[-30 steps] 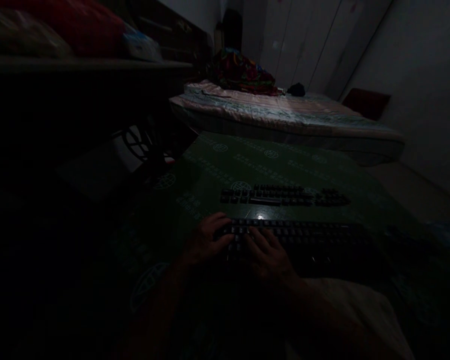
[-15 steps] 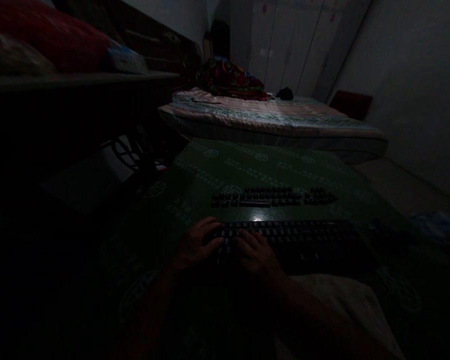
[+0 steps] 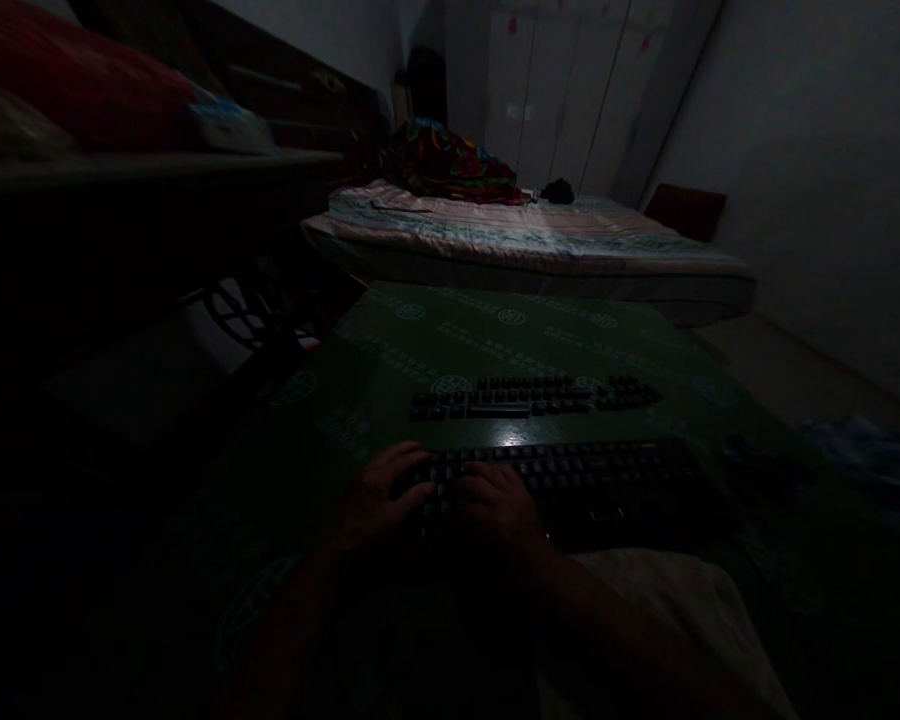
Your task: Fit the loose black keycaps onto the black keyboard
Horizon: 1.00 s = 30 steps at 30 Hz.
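Observation:
A black keyboard (image 3: 607, 490) lies on the green patterned table, partly covered at its left end by both hands. My left hand (image 3: 379, 495) is closed around that left end, its fingers along the far side and its thumb nearer me. Beside it, my right hand (image 3: 499, 505) bends over the left-hand keys with its fingers close together. Whatever is under those fingertips is hidden, and the light is very dim. Beyond the keyboard, loose black keycaps (image 3: 532, 395) are laid out in rows, with a long bar-shaped one among them.
The green tabletop (image 3: 495, 335) reaches back to a bed (image 3: 555, 235) with a bright blanket heaped on it. Pale cloth (image 3: 667, 590) lies in front of the keyboard. A dark object (image 3: 757, 460) sits right of it. A shelf (image 3: 285, 158) with bags stands at left.
The whole view has shifted slightly, so things appear a little further left. My right hand's fingers have drawn in a little over the keys. My left hand keeps its place on the keyboard.

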{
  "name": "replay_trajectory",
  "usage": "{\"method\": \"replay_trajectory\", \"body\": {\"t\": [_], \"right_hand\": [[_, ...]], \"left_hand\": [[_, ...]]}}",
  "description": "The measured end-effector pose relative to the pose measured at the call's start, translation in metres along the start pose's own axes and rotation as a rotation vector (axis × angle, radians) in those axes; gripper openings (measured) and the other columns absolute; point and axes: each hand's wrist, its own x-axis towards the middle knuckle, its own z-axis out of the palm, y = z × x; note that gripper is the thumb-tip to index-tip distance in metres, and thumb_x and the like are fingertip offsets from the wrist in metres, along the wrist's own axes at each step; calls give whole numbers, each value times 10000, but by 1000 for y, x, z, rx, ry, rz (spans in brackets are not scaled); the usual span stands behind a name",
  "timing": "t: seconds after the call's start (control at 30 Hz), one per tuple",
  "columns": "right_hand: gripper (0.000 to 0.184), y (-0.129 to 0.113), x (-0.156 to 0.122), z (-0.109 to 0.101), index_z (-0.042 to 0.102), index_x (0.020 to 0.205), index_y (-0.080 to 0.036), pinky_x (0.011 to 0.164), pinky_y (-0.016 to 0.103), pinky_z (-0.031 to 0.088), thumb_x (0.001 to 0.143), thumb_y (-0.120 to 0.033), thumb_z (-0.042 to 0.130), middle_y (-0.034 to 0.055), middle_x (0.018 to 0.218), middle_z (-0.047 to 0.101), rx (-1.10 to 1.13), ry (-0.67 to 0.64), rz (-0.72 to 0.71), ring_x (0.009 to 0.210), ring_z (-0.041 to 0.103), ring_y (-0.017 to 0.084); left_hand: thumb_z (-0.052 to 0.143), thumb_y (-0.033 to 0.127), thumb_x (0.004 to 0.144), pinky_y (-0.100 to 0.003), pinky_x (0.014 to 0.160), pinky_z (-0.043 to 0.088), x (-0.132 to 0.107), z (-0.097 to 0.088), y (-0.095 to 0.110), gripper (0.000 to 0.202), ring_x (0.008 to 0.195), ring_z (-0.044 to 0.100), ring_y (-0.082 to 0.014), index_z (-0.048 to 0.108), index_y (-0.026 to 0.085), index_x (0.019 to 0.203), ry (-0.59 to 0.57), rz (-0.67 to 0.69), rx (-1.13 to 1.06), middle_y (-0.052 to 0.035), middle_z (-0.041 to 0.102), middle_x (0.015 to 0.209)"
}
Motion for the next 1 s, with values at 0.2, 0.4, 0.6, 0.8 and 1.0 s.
{"method": "replay_trajectory", "body": {"t": [0.2, 0.4, 0.6, 0.8, 1.0], "right_hand": [[118, 3, 1, 2, 639, 759, -211, 801, 314, 387, 860, -232, 583, 24, 925, 680, 55, -11, 13, 1013, 541, 167], [143, 4, 1, 3, 625, 749, -203, 785, 299, 390, 875, -216, 558, 24, 892, 684, 85, 78, 33, 952, 570, 151], [133, 2, 4, 1, 625, 719, -227, 766, 296, 396, 849, -225, 598, 0, 865, 689, 69, 65, 64, 920, 582, 148], [82, 3, 2, 3, 638, 742, -221, 792, 303, 386, 823, -208, 631, 6, 908, 689, 77, 1, 79, 965, 566, 155], [83, 4, 2, 3, 636, 724, -220, 802, 319, 367, 804, -210, 657, -5, 925, 692, 56, -72, 100, 976, 561, 160]], "left_hand": [[541, 495, 745, -401, 971, 462, 1, 1, -2, 450, 1118, 572, -268, 660, 182, 1046, 11, 16, -5, -105, 603, 1223], [535, 522, 734, -419, 981, 449, 1, -1, -2, 494, 1131, 562, -277, 662, 159, 1044, -9, -10, 2, -129, 599, 1227], [526, 552, 747, -417, 991, 441, 1, -1, 0, 521, 1145, 550, -280, 659, 153, 1055, -14, -13, 3, -129, 587, 1239], [531, 555, 747, -418, 986, 445, 1, 1, -6, 512, 1143, 553, -273, 655, 170, 1061, -11, -12, 6, -120, 585, 1244], [540, 560, 747, -403, 982, 452, 0, 2, -5, 492, 1137, 561, -266, 660, 194, 1053, 21, -7, -2, -98, 597, 1236]]}}
